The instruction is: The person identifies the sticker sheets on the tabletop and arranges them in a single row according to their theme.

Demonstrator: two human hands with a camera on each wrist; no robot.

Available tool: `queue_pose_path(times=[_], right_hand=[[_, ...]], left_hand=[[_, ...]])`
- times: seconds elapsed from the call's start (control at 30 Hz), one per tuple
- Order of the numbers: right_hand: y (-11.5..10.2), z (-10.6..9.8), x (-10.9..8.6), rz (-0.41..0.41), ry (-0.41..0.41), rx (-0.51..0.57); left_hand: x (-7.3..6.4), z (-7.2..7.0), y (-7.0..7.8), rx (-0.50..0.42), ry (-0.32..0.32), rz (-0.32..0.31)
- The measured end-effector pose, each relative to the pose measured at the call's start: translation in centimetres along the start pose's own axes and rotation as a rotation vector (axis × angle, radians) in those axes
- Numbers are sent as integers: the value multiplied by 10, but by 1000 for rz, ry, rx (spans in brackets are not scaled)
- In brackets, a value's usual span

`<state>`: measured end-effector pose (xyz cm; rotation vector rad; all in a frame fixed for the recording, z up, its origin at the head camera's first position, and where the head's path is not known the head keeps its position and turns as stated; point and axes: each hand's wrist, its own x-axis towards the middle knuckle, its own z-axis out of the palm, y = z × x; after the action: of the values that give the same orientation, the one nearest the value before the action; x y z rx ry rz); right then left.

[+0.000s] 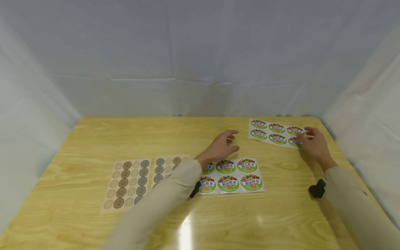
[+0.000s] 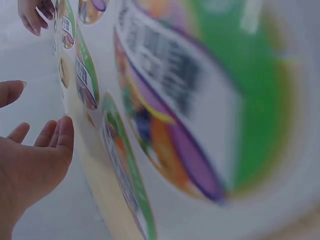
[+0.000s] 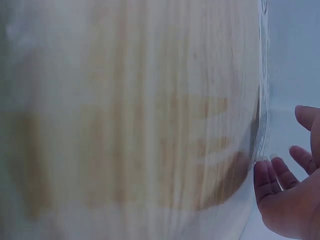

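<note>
My left hand (image 1: 221, 144) hovers over the table just behind a white sheet of oval fruit stickers (image 1: 239, 187), fingers loosely bent and thumb apart. Nothing is in its grasp; the left wrist view shows the same bare hand (image 2: 35, 170) with the sticker sheet (image 2: 105, 45) alongside. At the back right, a second sheet of the same stickers (image 1: 263, 129) lies slightly askew. My right hand (image 1: 316, 144) is at that sheet's right end, with fingertips over its edge. In the right wrist view the thumb and fingers of the right hand (image 3: 290, 195) stand apart.
Two beige sheets of small round stickers, a left one (image 1: 123, 184) and one partly under the left sleeve (image 1: 168, 161), lie on the wooden table (image 1: 78, 166). White sheeting (image 1: 200, 52) rises behind the table and at both sides.
</note>
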<state>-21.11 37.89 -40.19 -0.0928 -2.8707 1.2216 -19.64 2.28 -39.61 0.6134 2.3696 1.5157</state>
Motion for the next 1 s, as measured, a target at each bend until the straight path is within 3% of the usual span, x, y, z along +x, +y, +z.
queue_pose_path(times=[0.3,0.53,0.67,0.77,1.0], right_hand=[[7,1,7,89,-104,-27],[1,6,10,106,-153,-249],[-2,7,8,70,-171,-334],[-4,8,6,37,-180,-361],[-5,15,3,31,-169,-339]], left_hand=[[19,12,6,70,-23,10],[27,17,0,40,-29,-68],[29,19,-1,53,-10,-95],[31,20,2,118,-9,-99],[42,26,3,397,23,-135]])
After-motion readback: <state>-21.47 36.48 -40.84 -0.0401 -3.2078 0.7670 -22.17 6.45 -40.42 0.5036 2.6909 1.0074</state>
